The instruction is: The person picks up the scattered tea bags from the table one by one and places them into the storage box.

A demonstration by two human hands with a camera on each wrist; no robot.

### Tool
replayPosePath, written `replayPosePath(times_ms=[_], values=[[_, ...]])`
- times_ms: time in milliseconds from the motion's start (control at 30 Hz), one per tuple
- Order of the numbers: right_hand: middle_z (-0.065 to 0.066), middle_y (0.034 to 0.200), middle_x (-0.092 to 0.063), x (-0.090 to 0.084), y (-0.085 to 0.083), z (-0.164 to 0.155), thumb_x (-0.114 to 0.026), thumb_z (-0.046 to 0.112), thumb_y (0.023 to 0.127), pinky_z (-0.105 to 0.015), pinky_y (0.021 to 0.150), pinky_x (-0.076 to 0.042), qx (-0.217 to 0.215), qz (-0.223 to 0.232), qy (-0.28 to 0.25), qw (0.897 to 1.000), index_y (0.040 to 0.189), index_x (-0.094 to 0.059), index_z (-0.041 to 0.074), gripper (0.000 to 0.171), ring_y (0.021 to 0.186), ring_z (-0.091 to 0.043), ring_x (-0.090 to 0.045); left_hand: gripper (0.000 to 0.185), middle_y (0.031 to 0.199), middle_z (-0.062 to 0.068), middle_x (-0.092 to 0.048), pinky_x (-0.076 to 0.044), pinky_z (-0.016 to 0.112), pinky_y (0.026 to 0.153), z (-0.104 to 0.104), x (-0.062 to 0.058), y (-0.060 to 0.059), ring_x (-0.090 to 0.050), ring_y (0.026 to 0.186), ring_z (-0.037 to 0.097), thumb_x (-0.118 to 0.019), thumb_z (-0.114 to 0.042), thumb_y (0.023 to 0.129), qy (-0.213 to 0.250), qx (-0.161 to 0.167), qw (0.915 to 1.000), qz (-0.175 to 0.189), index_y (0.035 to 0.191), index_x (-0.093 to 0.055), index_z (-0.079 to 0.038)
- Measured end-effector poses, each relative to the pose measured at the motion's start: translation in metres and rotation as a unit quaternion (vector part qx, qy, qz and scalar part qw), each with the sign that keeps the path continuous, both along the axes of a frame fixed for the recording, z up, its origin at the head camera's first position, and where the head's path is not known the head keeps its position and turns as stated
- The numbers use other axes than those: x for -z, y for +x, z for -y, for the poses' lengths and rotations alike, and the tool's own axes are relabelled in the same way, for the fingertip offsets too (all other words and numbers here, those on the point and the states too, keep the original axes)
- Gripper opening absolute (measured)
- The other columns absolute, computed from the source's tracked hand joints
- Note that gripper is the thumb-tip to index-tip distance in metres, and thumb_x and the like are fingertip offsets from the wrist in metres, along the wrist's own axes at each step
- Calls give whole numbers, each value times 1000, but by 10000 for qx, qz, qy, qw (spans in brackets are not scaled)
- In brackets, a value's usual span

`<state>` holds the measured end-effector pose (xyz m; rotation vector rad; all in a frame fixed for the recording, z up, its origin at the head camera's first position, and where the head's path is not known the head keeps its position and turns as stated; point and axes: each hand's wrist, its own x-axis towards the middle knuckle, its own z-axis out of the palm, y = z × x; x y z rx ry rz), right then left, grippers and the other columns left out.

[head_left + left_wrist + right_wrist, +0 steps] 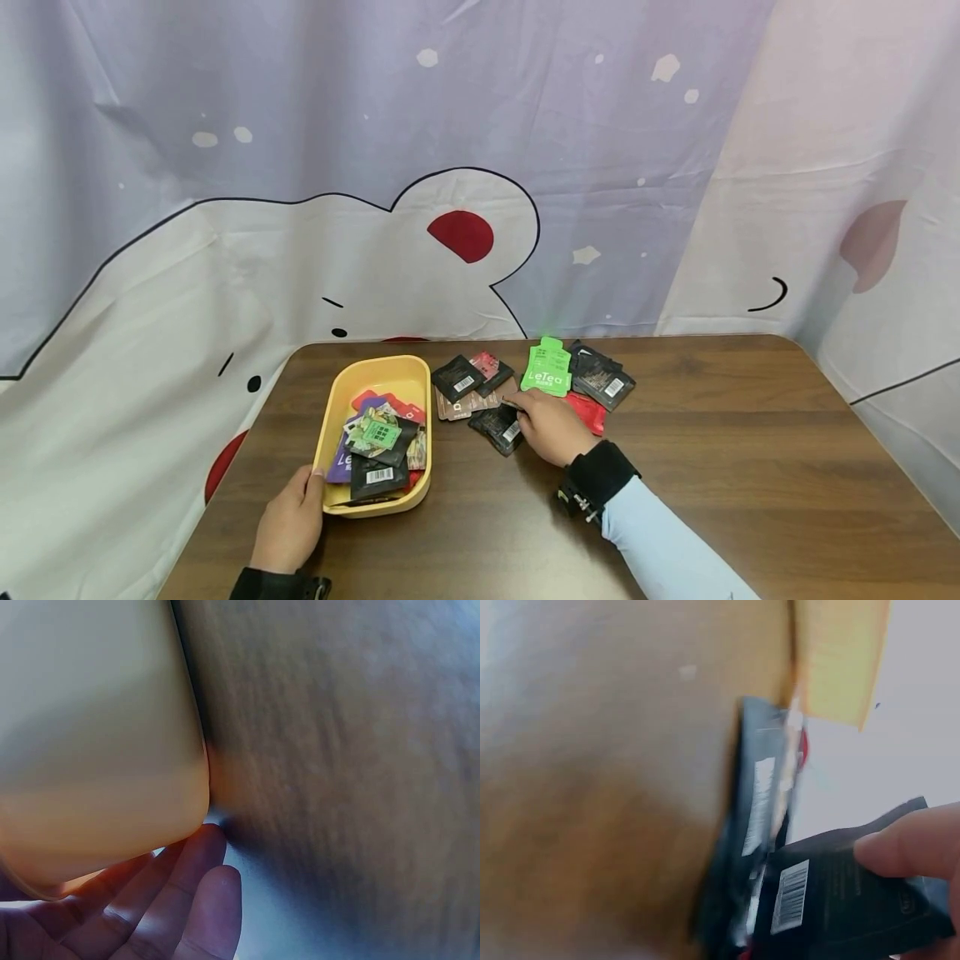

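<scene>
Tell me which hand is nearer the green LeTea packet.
Right. The right hand rests on the black packets just below the green LeTea packet; the left hand is far off, holding the yellow tray at its near corner.

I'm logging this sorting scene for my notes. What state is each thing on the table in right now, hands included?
yellow tray: upright on the table, partly filled with packets.
left hand: holds the tray's near corner.
right hand: rests on the black packet, fingers touching it.
black packet: flat on the table, barcode up.
green packet: flat, label up.
loose packets: scattered, overlapping beside the tray.
</scene>
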<state>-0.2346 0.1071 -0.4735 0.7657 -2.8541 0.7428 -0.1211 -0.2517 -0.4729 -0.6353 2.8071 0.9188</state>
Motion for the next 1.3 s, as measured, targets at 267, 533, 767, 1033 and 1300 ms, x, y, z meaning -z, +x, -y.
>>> replayPosePath(times_ms=[267,533,767,1033,1300], values=[[-9,127,-69,-19,4,18,-61,14,99,-44,99,-53,35,-178,-478,9987,133,-64,10,35,118,-24,-66,55,120,20,-62,-48,45,79,1,1,0,-56,95,27,-26,-39,111,12,-3,10000,28,142,-47,1],[-7,125,-70,-31,16,53,-61,19,100,-43,95,-55,-315,-335,-740,9962,132,-65,12,33,114,-21,-67,53,117,20,-62,-48,44,78,1,0,1,-56,93,27,-27,-38,111,-19,17,10000,6,141,-47,1],[-5,129,-68,-40,24,82,-56,21,103,-39,101,-53,-702,-127,-814,9941,135,-63,13,34,119,-18,-65,53,123,24,-63,-50,53,84,0,0,0,-62,102,31,-28,-36,111,-119,113,9998,-89,141,-47,3],[-3,127,-68,-46,36,112,-54,19,104,-33,99,-53,-1161,-219,-763,9901,137,-61,13,34,115,-13,-66,57,129,26,-61,-49,57,89,0,1,0,-62,111,38,-23,-39,111,-109,78,9999,-21,143,-45,3],[0,129,-67,-47,47,137,-54,21,104,-29,102,-51,-1501,-306,-551,9867,137,-62,17,34,119,-9,-63,56,122,23,-62,-49,52,84,0,1,-1,-60,101,30,-25,-39,111,-89,50,9999,-52,142,-47,3]])
